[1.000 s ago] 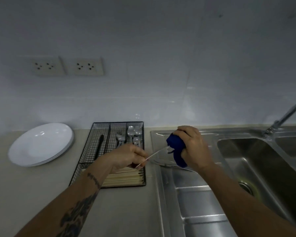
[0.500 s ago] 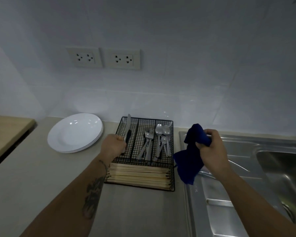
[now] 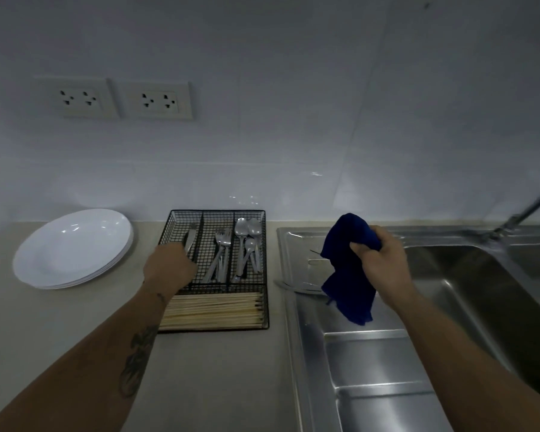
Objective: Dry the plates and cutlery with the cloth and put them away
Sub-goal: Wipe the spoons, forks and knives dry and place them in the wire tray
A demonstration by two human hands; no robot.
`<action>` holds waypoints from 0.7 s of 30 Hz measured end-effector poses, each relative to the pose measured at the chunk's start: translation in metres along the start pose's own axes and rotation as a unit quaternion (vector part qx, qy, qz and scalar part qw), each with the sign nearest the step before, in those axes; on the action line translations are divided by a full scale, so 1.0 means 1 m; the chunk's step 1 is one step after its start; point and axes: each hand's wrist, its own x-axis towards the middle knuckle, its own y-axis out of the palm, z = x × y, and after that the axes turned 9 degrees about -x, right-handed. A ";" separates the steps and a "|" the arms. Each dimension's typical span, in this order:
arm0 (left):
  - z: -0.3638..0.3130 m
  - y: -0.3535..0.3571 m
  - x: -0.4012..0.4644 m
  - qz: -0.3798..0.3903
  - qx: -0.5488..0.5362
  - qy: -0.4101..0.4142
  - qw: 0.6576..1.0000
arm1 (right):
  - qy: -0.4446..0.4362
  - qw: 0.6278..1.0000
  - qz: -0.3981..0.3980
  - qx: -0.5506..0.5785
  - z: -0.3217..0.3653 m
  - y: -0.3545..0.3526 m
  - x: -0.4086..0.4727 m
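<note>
You face a pale tiled wall (image 3: 293, 88), dimly lit — one faint glare patch low down. Two double sockets (image 3: 119, 99) sit side by side on it, upper left. Below runs a beige counter (image 3: 215, 369). To your right, a steel sink (image 3: 468, 294) with ribbed drainer (image 3: 374, 363) — tap (image 3: 524, 213) angled in from the right edge.

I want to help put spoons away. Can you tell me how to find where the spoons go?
Find the black wire tray on the counter, between the white plates and the steel sink. The spoons lie in its back right slot, beside the forks. They alone have round bowls, not prongs.
</note>
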 end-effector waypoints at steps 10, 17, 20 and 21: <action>-0.123 0.081 -0.055 0.093 -0.053 0.249 0.963 | 0.039 0.999 -0.006 -0.029 -0.038 -0.051 -0.013; -0.158 0.136 -0.057 0.143 0.031 0.289 0.946 | 0.046 0.997 0.020 -0.055 -0.068 -0.084 -0.005; -0.185 0.155 -0.063 0.156 0.042 0.307 0.938 | 0.044 0.996 0.029 -0.067 -0.077 -0.095 0.006; -0.194 0.162 -0.066 0.162 0.046 0.312 0.935 | 0.044 0.996 0.033 -0.072 -0.081 -0.098 0.010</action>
